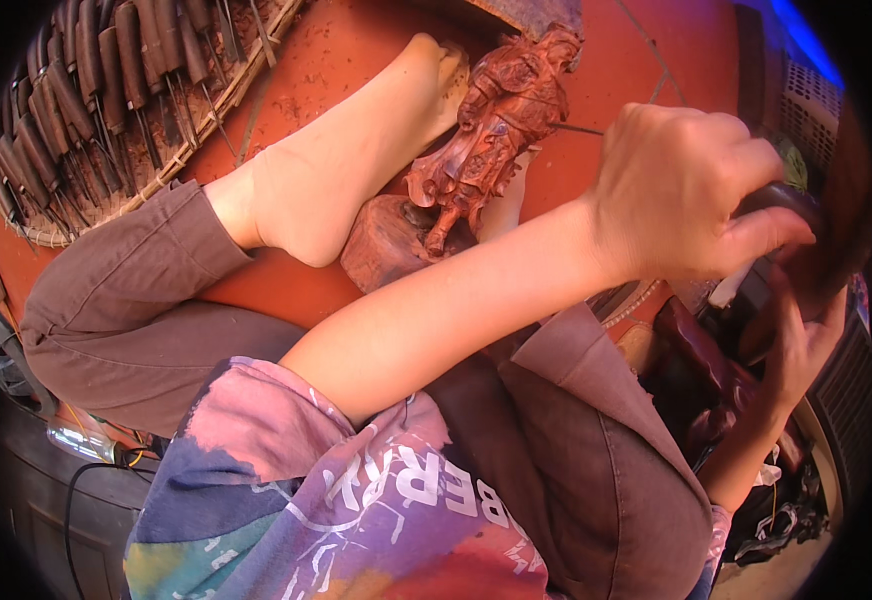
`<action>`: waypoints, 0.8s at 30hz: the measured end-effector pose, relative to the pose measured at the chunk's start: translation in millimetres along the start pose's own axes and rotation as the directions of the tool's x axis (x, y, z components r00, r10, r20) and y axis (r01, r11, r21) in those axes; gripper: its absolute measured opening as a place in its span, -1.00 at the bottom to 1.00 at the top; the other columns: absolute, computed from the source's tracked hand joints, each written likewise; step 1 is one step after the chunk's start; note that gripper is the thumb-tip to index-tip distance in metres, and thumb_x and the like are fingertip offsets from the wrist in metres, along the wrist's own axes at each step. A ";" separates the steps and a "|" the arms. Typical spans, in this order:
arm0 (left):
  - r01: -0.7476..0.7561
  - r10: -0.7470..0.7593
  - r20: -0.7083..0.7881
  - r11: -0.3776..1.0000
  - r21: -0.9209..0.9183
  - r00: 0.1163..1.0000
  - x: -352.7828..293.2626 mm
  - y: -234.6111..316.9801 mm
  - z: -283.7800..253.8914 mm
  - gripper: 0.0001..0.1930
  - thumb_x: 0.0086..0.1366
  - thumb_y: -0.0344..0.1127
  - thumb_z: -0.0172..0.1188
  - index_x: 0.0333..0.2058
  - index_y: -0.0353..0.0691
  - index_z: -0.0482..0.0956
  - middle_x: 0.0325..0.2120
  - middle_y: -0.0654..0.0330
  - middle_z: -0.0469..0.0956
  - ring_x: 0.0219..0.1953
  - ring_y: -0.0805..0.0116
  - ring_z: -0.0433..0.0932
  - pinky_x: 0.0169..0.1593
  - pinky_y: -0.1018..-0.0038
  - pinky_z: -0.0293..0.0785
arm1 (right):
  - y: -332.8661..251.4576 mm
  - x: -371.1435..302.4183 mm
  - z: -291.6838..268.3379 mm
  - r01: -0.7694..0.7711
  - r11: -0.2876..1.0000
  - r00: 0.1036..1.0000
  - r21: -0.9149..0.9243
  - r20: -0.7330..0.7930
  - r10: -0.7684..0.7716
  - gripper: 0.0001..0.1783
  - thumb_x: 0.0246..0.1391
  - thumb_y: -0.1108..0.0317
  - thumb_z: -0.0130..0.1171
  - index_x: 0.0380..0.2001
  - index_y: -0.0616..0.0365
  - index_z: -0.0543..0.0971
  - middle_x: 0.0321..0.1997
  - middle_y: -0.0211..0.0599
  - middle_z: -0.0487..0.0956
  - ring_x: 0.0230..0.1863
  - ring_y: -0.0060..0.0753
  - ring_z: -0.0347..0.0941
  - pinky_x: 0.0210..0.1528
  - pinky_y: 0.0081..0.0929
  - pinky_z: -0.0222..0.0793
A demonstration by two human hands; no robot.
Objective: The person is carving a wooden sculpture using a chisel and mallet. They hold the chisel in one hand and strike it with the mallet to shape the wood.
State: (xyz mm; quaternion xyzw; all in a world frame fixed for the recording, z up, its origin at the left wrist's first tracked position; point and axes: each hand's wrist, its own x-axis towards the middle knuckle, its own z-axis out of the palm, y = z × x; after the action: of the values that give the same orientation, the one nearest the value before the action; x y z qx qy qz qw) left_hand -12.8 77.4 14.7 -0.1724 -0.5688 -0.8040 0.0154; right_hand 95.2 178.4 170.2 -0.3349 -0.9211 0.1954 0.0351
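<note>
My left forearm reaches across my lap to the right, and my left hand is closed round a dark, rounded object whose kind I cannot make out. Below it at the right edge, my right hand has its fingers raised against a dark brown shape, mostly lost in shadow; its grip is unclear. Between my bare feet a carved reddish wooden figure leans on the floor, its rounded wooden base toward me. Neither hand touches the figure.
A round woven tray at the upper left holds several wooden-handled carving tools. Dark red carved wood lies near my right knee. A clear bottle and cables lie at the left. Wood chips dot the red tiled floor.
</note>
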 end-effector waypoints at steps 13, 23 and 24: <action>0.031 -0.035 0.042 0.997 0.072 0.999 1.1 -16.3 -9.8 -0.69 -0.03 0.01 0.44 -0.59 -0.10 0.65 -0.69 0.22 0.55 -0.64 0.24 0.56 -0.56 0.38 0.43 | 6.9 -1.9 2.2 -0.101 0.995 0.992 -0.027 0.067 0.102 -0.60 0.07 0.55 0.25 0.02 0.26 0.50 -0.08 -0.32 0.57 -0.04 -0.51 0.46 0.09 -0.56 0.29; 0.003 0.001 0.211 1.000 -0.018 0.978 -5.8 -15.4 -25.9 -0.69 -0.04 -0.03 0.46 -0.61 -0.12 0.63 -0.71 0.24 0.53 -0.66 0.26 0.54 -0.58 0.42 0.40 | 12.0 -20.1 13.5 -0.115 0.901 0.993 -0.419 -0.069 0.095 -0.61 0.07 0.54 0.30 -0.01 0.30 0.51 -0.13 -0.30 0.59 -0.11 -0.51 0.50 0.02 -0.56 0.35; -0.004 0.010 0.209 1.000 -0.029 0.978 -6.5 -15.2 -25.5 -0.69 -0.04 -0.02 0.46 -0.61 -0.12 0.63 -0.71 0.24 0.54 -0.66 0.26 0.54 -0.58 0.43 0.40 | 19.4 -23.5 14.2 -0.095 0.894 0.995 -0.438 -0.080 0.067 -0.62 0.07 0.55 0.30 -0.02 0.30 0.51 -0.13 -0.31 0.59 -0.14 -0.52 0.50 -0.02 -0.58 0.36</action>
State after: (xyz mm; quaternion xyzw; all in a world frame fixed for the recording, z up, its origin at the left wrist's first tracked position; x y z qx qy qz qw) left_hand -16.8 58.2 -8.6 -0.2581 -0.5552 -0.7894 -0.0439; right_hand 122.3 172.4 151.2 -0.3782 -0.9251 -0.0277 -0.0207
